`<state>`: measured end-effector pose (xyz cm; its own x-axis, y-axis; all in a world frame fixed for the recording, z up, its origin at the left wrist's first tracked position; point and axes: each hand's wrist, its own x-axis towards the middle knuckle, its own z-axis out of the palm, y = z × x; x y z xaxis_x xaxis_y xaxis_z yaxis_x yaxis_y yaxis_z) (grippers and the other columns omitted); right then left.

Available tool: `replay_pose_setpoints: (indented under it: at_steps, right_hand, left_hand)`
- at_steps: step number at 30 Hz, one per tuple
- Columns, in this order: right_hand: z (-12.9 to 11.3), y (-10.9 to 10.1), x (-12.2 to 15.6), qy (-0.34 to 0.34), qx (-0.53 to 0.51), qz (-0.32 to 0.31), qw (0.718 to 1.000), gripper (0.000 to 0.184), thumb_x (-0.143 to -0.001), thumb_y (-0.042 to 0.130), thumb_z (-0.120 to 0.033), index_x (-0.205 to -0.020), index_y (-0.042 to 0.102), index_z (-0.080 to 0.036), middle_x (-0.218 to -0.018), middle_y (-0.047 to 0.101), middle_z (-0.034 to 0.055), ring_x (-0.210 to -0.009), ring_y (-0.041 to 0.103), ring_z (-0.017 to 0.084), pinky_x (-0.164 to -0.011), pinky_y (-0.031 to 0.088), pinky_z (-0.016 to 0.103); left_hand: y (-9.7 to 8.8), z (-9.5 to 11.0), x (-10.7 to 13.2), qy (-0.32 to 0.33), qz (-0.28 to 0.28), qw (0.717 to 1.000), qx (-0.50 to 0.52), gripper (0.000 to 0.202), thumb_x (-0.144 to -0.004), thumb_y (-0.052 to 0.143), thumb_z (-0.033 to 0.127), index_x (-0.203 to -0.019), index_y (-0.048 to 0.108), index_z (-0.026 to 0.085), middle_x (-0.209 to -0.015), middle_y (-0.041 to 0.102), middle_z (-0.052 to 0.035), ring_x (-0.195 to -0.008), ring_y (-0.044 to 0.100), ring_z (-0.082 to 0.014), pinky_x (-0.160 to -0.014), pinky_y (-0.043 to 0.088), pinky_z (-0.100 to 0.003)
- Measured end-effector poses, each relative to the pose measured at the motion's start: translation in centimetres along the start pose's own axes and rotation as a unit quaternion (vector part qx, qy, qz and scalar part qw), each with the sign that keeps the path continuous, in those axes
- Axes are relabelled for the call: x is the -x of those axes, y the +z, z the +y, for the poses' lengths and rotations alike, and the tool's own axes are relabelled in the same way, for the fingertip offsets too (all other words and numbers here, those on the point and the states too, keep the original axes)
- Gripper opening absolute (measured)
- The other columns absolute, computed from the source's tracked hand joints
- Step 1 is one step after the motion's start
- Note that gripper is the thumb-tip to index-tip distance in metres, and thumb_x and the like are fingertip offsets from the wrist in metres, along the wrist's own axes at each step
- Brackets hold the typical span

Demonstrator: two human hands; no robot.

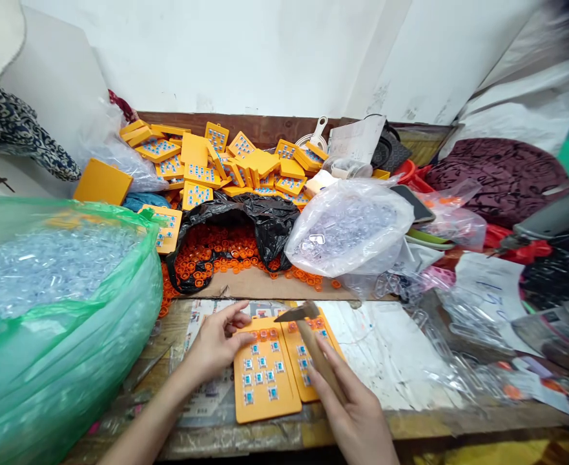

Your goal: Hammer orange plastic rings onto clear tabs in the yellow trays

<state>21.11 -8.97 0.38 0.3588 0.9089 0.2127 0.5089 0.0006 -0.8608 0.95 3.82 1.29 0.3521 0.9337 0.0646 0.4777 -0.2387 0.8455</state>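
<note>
Two orange plastic panels lie side by side on the workbench: the left panel (265, 378) and the right panel (308, 355), both studded with small blue squares and orange caps. My left hand (219, 342) rests on the left panel's upper left corner, fingers pinched near an orange cap. My right hand (354, 410) grips the wooden handle of a small hammer (308, 329), whose metal head hangs just above the top edge of the panels.
A black bag (259, 226) spills orange caps behind the panels. A heap of orange panels (226, 165) sits at the back. A big green bag of clear pieces (56, 303) fills the left; a clear bag (349, 226) and clutter lie right.
</note>
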Motion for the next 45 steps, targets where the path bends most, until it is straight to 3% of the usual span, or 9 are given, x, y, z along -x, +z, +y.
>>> replay_pose_setpoints:
  at_steps: [3,6,13,21,31,34,37,42,45]
  right_hand:
    - [1.0,0.1,0.4,0.152,-0.145,0.085,0.974,0.054,-0.080,0.066,-0.045,-0.127,0.061,-0.021,-0.124,0.066,0.0070,-0.080,0.070,0.020,-0.064,0.059,0.027]
    - [1.0,0.2,0.7,0.229,-0.238,0.109,0.938,0.075,-0.072,0.075,-0.047,-0.137,0.049,-0.021,-0.102,0.071,0.0051,-0.041,0.047,0.007,-0.035,0.040,0.020]
    - [0.5,0.5,1.2,0.223,-0.290,0.137,0.921,0.071,-0.069,0.077,-0.047,-0.132,0.053,-0.023,-0.110,0.069,0.0077,-0.042,0.039,0.005,-0.037,0.036,0.021]
    - [0.9,0.4,1.2,0.222,-0.283,0.125,0.925,0.069,-0.072,0.074,-0.048,-0.132,0.052,-0.023,-0.112,0.068,0.0080,-0.042,0.040,0.006,-0.037,0.036,0.023]
    - [0.7,0.2,1.4,0.205,-0.281,0.120,0.930,0.068,-0.076,0.073,-0.043,-0.136,0.051,-0.022,-0.106,0.071,0.0051,-0.041,0.044,0.005,-0.036,0.040,0.020]
    - [1.8,0.1,1.4,0.142,-0.170,0.103,0.970,0.054,-0.080,0.068,-0.042,-0.129,0.060,-0.021,-0.123,0.067,0.0065,-0.067,0.068,0.016,-0.056,0.058,0.026]
    - [1.6,0.2,1.1,0.011,-0.030,0.045,0.998,0.039,-0.085,0.062,-0.034,-0.122,0.066,-0.021,-0.124,0.066,0.0053,-0.109,0.065,0.025,-0.090,0.055,0.033]
    - [-1.9,1.1,-0.2,-0.194,0.087,-0.054,0.976,0.050,-0.093,0.046,-0.014,-0.141,0.045,-0.030,-0.124,0.066,0.0040,-0.103,0.068,0.018,-0.086,0.055,0.027]
    - [-3.7,1.5,-0.8,-0.260,0.149,-0.081,0.951,0.055,-0.094,0.039,-0.009,-0.145,0.039,-0.028,-0.100,0.072,0.0056,-0.077,0.071,0.016,-0.067,0.057,0.024]
  left_hand:
    - [-0.8,-0.1,-3.1,0.031,0.054,0.993,-0.103,0.025,-0.081,0.057,0.017,-0.103,0.069,0.013,-0.101,0.072,-0.0104,-0.089,0.068,-0.0200,-0.083,0.055,-0.034]
    - [-0.8,-0.5,-6.9,0.035,0.082,0.984,-0.156,0.021,-0.081,0.054,0.012,-0.094,0.071,0.014,-0.103,0.070,-0.0119,-0.101,0.063,-0.0239,-0.096,0.048,-0.039]
    - [-0.6,-1.4,-11.4,0.017,0.073,0.971,-0.229,0.018,-0.078,0.054,0.008,-0.082,0.069,0.016,-0.090,0.066,-0.0092,-0.091,0.064,-0.0236,-0.086,0.049,-0.034]
    - [-0.9,-0.8,-9.3,0.036,0.030,0.976,-0.211,0.016,-0.079,0.053,0.011,-0.084,0.068,0.017,-0.080,0.071,-0.0048,-0.075,0.066,-0.0186,-0.073,0.050,-0.028]
    - [-0.6,-0.1,-6.1,0.101,0.013,0.977,-0.188,0.024,-0.079,0.050,0.008,-0.093,0.069,0.015,-0.092,0.069,-0.0104,-0.091,0.063,-0.0236,-0.086,0.049,-0.037]
    - [-0.7,0.2,-2.3,0.111,0.007,0.981,-0.159,0.031,-0.084,0.048,0.015,-0.113,0.059,0.018,-0.095,0.067,-0.0072,-0.090,0.063,-0.0207,-0.084,0.051,-0.034]
    - [-0.1,-0.1,1.3,0.098,0.007,0.988,-0.117,0.040,-0.086,0.046,0.016,-0.126,0.049,0.022,-0.095,0.065,-0.0059,-0.090,0.063,-0.0202,-0.084,0.051,-0.035]
    - [1.1,-1.1,3.0,0.097,0.035,0.991,-0.084,0.051,-0.085,0.044,0.012,-0.135,0.041,0.021,-0.099,0.064,-0.0084,-0.094,0.061,-0.0219,-0.087,0.051,-0.040]
    - [1.4,-1.6,2.8,0.092,0.058,0.992,-0.063,0.053,-0.085,0.046,0.014,-0.137,0.040,0.019,-0.100,0.064,-0.0089,-0.092,0.061,-0.0217,-0.086,0.052,-0.040]
